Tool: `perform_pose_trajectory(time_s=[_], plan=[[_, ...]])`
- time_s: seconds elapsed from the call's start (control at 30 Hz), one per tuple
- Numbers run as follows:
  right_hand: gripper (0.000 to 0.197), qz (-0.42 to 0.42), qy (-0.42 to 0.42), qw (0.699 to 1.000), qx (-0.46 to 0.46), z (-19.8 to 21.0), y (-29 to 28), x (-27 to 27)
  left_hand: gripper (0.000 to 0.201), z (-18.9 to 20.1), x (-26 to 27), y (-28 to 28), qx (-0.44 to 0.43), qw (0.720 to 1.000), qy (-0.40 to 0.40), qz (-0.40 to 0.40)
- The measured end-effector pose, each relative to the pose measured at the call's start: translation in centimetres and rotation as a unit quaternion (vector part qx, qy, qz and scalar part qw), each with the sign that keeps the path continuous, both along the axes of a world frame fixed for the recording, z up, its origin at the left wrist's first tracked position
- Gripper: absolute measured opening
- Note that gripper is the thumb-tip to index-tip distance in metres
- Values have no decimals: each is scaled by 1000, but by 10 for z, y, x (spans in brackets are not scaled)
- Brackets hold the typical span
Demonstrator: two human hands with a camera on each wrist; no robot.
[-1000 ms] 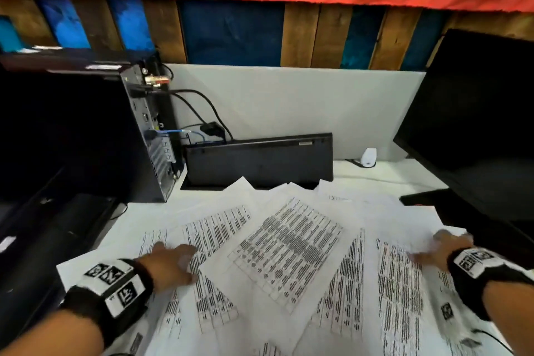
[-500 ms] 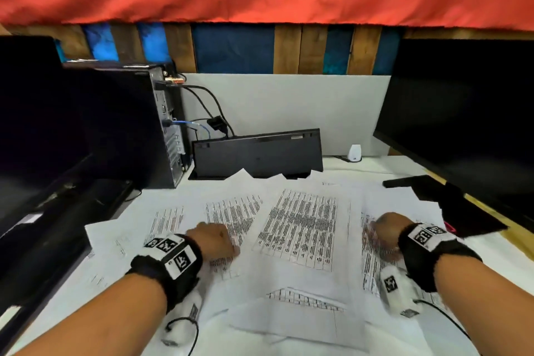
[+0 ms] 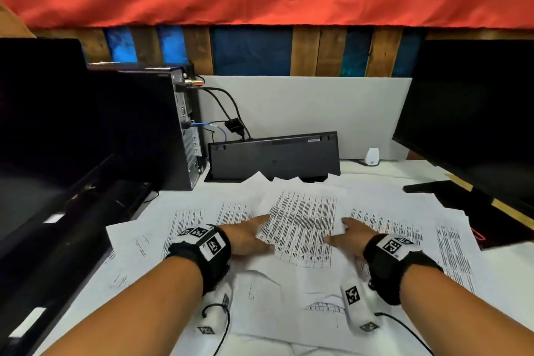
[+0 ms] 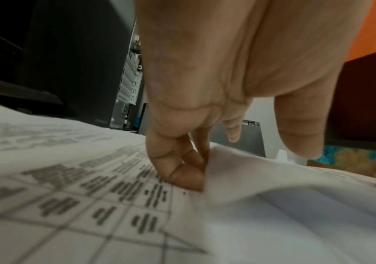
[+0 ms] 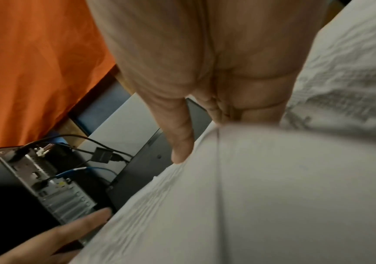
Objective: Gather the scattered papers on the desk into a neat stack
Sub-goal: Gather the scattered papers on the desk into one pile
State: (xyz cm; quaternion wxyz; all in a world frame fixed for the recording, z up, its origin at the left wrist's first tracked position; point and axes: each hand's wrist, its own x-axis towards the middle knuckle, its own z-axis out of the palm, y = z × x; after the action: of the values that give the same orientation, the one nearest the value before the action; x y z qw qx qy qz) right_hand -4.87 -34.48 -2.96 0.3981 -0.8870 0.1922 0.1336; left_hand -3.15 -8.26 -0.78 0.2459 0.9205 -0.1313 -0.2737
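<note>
Several white printed sheets lie overlapping across the white desk. A sheet with a dense table sits on top in the middle. My left hand lies flat against its left edge, fingers stretched forward. My right hand rests on its right edge, thumb pointing inward. In the left wrist view my left hand presses a printed sheet, its lower fingers pushed against a lifted paper edge. In the right wrist view a bulged sheet hides the fingertips of my right hand.
A black keyboard stands on edge at the back. A computer tower with cables is back left beside a dark monitor. Another monitor and its base crowd the right side. A small white device sits by the back panel.
Both hands have slid inward from the outer sheets to the edges of the middle sheet. The papers have bunched toward the centre and the top sheet has buckled.
</note>
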Motion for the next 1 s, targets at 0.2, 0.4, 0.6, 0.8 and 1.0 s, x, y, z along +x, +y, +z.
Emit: perform_pose_trajectory(time_s=[0.2, 0.4, 0.6, 0.8, 1.0], plan=[[88, -37, -13, 998, 56, -17, 2, 9, 89, 1, 11, 26, -48, 994, 5, 101], [50, -54, -41, 985, 160, -17, -2, -2, 61, 11, 15, 76, 179, 953, -44, 241], [25, -58, -41, 985, 155, -12, 2, -5, 43, 7, 6, 54, 121, 967, -6, 223], [13, -40, -39, 978, 203, -12, -2, -16, 71, -3, 6, 26, 209, 948, -52, 236], [54, 2, 25, 998, 52, 4, 36, -17, 69, 1, -5, 6, 98, 971, -14, 216]])
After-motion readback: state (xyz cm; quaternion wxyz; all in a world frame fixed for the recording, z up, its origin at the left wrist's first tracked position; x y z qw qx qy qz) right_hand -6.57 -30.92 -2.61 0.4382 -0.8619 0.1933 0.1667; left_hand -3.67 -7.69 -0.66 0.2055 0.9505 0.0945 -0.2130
